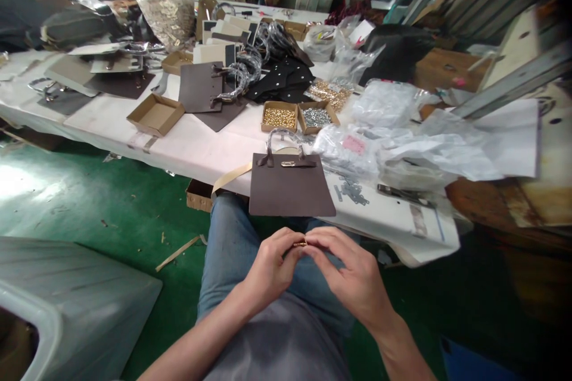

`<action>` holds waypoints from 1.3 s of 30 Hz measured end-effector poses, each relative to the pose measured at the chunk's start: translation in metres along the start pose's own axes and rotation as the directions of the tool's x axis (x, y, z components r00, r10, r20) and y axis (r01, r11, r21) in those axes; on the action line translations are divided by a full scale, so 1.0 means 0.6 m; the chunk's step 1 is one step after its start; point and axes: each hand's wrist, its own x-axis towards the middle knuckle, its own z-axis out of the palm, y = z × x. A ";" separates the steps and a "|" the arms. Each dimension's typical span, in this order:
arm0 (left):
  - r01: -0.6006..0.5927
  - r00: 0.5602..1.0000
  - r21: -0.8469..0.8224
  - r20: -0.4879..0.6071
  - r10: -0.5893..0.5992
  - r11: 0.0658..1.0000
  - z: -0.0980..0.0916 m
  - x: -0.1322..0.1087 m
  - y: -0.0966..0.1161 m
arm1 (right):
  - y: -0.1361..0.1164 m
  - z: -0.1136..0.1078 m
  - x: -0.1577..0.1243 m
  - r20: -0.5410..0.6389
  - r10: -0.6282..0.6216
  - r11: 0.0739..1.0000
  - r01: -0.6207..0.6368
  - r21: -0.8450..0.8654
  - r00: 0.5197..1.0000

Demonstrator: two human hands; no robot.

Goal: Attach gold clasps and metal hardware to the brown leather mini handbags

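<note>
My left hand (279, 259) and my right hand (344, 265) meet over my lap, fingertips pinched together around a small gold metal piece (300, 244). Its exact shape is too small to tell. Just beyond them, a dark brown bag panel (290, 187) lies at the table's front edge, with a plastic-wrapped handle and a metal clasp on its strap. Behind the panel stand a small box of gold hardware (279, 116) and a box of silver hardware (316, 116).
An empty cardboard tray (155, 115), more brown panels (201, 88), plastic bags (384, 104) and flat grey metal pieces (353, 190) lie on the white table (201, 158). A grey bin (71, 303) stands at lower left. People are in the background.
</note>
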 end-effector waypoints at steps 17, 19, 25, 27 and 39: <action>-0.019 1.000 -0.065 0.011 0.020 0.998 0.006 -0.012 -0.005 | 0.058 -0.010 -0.017 0.077 -0.122 0.992 0.124 -0.013 0.989; -0.015 1.000 -0.070 0.026 0.017 0.997 0.004 -0.011 -0.002 | 0.059 -0.018 -0.018 0.069 -0.145 0.989 0.148 -0.030 0.987; -0.020 0.998 -0.055 0.063 0.023 0.998 0.000 -0.003 0.015 | 0.043 -0.038 -0.016 0.062 -0.167 0.982 0.171 -0.085 0.984; 0.058 0.994 -0.097 0.093 -0.049 0.994 0.000 -0.001 0.024 | 0.038 -0.039 -0.016 0.060 -0.163 0.983 0.167 -0.071 0.985; 0.120 0.989 -0.046 0.097 -0.116 0.992 0.005 -0.012 0.031 | 0.013 -0.040 -0.003 0.132 -0.178 0.984 0.176 0.023 0.975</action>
